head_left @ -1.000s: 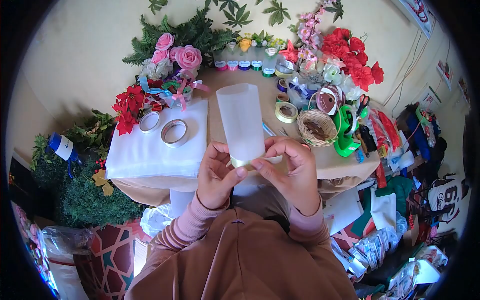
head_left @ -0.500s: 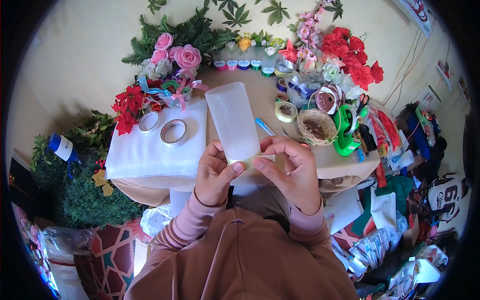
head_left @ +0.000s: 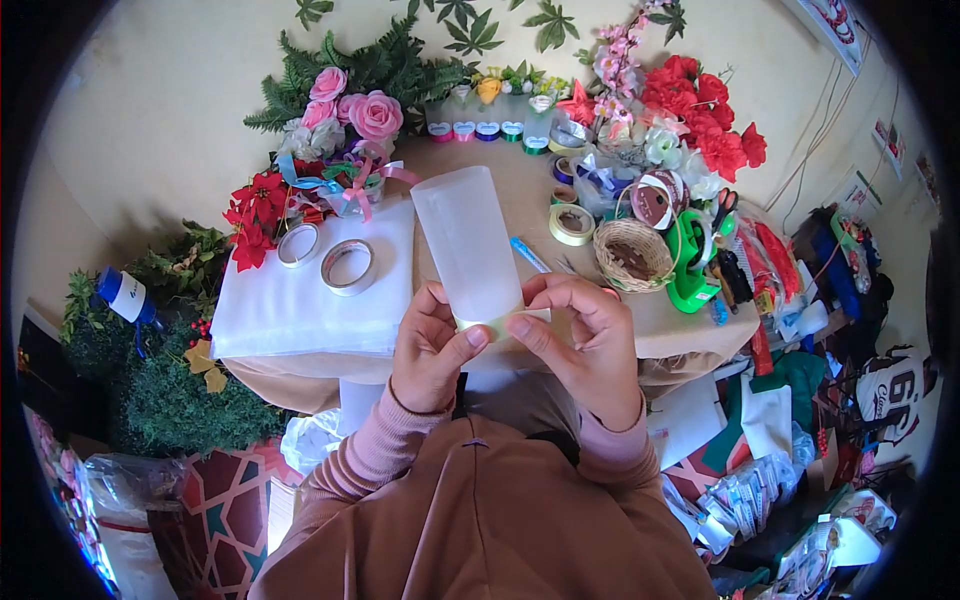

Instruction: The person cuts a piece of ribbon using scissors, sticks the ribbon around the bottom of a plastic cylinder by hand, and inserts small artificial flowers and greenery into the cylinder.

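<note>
- The cloth-covered table (head_left: 665, 325) spans the far side of the hands; the flowers, rolls and basket rest on it, and nothing of it touches the work held in front of its near edge.
- The stack of white sheets (head_left: 290, 315) lies flat on the table's left part, apart from both hands.
- The frosted sleeve (head_left: 467, 240) is up in the air between the two hands, over the near part of the table and tilted a little to the left. It looks like thin, translucent plastic: very light, springy rather than rigid, smooth enough to slide under dry fingers. A hard squeeze would probably dent or crease its wall, so the lower edge, pinched lightly from both sides, seems the best hold; the tall upper part is unsupported.
- The left hand (head_left: 428, 350) grips the sleeve's lower left side, thumb in front and fingers curled behind.
- The right hand (head_left: 585, 345) pinches at the lower right, its thumb pressed by the pale ribbon (head_left: 492, 328).
- The ribbon crosses the sleeve's base. It looks soft, limp and satiny, likely to slip or skew unless kept flat under a thumb.
</note>
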The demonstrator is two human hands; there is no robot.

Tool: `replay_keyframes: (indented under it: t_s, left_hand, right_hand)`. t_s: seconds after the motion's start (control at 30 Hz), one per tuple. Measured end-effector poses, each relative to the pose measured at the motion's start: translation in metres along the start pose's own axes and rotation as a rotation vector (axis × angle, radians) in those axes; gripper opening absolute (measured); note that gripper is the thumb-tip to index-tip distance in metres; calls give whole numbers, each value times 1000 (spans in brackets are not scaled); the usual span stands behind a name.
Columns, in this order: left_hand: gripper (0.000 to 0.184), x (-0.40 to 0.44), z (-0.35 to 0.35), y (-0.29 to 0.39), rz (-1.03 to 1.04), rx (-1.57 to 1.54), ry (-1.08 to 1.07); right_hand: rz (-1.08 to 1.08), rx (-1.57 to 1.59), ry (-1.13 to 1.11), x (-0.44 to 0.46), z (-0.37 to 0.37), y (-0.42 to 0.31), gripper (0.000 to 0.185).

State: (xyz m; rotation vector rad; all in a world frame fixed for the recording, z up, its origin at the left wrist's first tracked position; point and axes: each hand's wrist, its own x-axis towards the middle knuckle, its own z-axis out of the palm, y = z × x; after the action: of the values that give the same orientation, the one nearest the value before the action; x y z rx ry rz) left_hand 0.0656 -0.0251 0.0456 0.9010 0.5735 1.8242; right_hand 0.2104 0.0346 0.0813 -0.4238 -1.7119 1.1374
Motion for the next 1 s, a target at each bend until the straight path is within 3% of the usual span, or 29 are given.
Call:
replay_keyframes:
  t_s: [0.57,0.8,0.87,1.0]
  left_hand:
    - [34,0,-1,-2,-17,-15,19]
    - [50,-1,-4,-2,-67,36,0]
    - [53,-1,-5,-1,-83,16,4]
    - [59,0,-4,-2,-74,23,14]
  right_hand:
    - [-14,-32,24,0,2,2,18]
    - [-98,-157,4,-1,7,3,17]
    - [-30,-2,7,0,9,1,15]
    - [-25,5,-5,-1,8,1,13]
